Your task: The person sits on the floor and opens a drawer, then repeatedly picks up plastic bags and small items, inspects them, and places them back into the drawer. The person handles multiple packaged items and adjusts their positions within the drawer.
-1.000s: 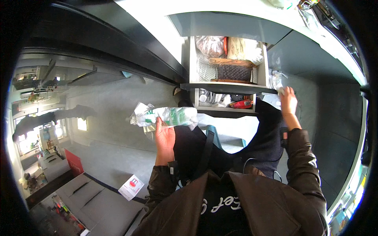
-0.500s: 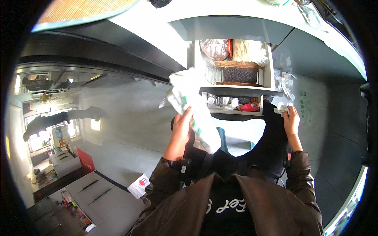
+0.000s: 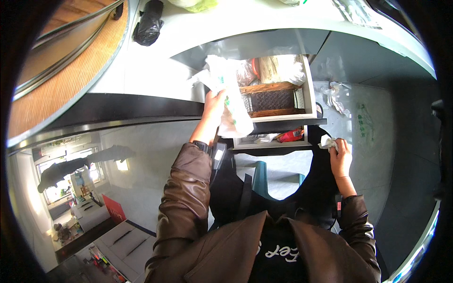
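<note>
My left hand (image 3: 213, 107) grips a long white plastic bundle (image 3: 236, 118) with green print, raised at the left side of an open upper drawer (image 3: 309, 96). The bundle hides part of that drawer. Inside lie a wood-framed tray with a dark woven base (image 3: 272, 101), a pale bundle of dried strands (image 3: 270, 70) and other bagged goods. Below it, a lower drawer (image 3: 308, 134) also stands open, with a red packet (image 3: 290, 136) in it. My right hand (image 3: 340, 158), low at the right of the drawers, pinches a crumpled white piece (image 3: 326, 141), paper or thin plastic.
On the white counter are a black plastic roll (image 3: 149, 23) and a round bamboo-slat surface (image 3: 89, 70). Crumpled clear plastic (image 3: 337, 99) and a green-printed bag (image 3: 365, 123) lie on the floor at the right. A teal stool (image 3: 260, 179) stands between my legs.
My left hand has carried the white bundle up and forward, toward the upper drawer's left side. My right hand still holds the crumpled piece, slightly left and lower. The whole view has shifted.
</note>
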A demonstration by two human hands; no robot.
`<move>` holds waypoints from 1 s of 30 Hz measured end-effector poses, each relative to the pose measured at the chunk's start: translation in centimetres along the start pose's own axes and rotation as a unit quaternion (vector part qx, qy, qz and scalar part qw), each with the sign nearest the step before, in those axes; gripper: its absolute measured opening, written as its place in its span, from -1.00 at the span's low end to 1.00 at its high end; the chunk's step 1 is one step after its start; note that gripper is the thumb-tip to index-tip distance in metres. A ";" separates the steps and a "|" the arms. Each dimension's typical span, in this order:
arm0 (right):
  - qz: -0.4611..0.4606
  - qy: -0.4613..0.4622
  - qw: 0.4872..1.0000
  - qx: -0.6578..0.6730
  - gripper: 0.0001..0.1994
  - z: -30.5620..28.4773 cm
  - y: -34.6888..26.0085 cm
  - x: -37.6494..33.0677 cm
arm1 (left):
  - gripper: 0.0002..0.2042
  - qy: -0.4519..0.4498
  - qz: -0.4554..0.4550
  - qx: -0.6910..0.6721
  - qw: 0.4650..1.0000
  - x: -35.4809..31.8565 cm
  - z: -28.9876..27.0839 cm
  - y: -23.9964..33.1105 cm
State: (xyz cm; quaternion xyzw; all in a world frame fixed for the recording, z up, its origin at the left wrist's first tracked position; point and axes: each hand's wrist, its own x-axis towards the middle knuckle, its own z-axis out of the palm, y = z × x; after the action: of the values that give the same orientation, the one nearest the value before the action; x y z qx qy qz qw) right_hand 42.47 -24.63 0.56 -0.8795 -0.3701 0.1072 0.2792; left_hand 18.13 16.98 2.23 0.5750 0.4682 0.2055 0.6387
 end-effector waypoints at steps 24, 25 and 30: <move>0.040 -0.011 0.999 0.017 -0.70 0.0 -1.0 1.9 | -0.64 0.029 -0.064 -0.157 0.985 -3.7 0.6 -0.1; 0.033 -0.005 0.999 0.010 -0.66 0.0 -1.2 1.7 | -0.64 0.025 -0.056 -0.159 0.985 -4.3 0.9 -0.1; 0.029 -0.011 0.999 -0.015 -0.55 0.0 -1.7 1.0 | -0.62 -0.013 -0.029 -0.174 0.984 -7.1 2.6 -0.2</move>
State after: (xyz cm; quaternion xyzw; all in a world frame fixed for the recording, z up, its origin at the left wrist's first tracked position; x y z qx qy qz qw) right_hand 42.24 -22.96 1.56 -0.8927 -0.3488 0.1194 0.2591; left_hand 16.86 9.84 4.37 0.4437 0.4335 0.2583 0.7406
